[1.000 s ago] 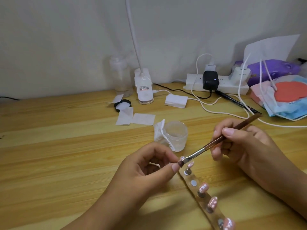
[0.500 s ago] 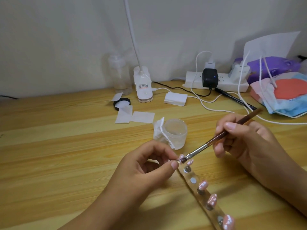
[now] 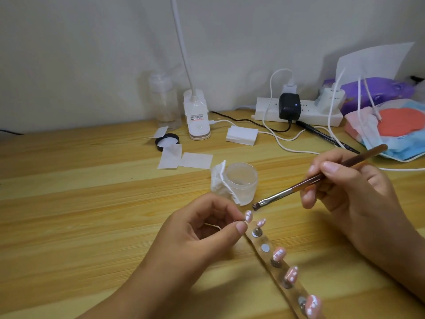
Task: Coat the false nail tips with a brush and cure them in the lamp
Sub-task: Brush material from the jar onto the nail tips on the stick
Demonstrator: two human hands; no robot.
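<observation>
Head view: we note our left hand (image 3: 202, 229) pinching one pink nail tip (image 3: 248, 216) between thumb and forefinger. Our right hand (image 3: 349, 194) grips the brush (image 3: 317, 178) mid-handle. Its bristles sit at 1 o'clock of the pinched tip, near, not touching. Four more tips stand on the clear strip (image 3: 268, 256), which runs toward 5 o'clock from our left thumb. Jar (image 3: 241, 180) at 12 o'clock of the pinched tip.

Holder strip (image 3: 296, 293) is lying on the table (image 3: 69, 203), running from frame centre to the bottom right, nail tips (image 3: 291, 273) standing along it. Jar (image 3: 241, 183) is sitting just behind its top end, wipe (image 3: 219, 183) touching the jar's left side. Paper squares (image 3: 184, 158) are lying further back-left, lid (image 3: 167, 142) just behind them. Clip lamp (image 3: 197, 118) is standing upper centre by the wall, bottle (image 3: 164, 102) on its left. Power strip (image 3: 299, 112) is lying upper right.
</observation>
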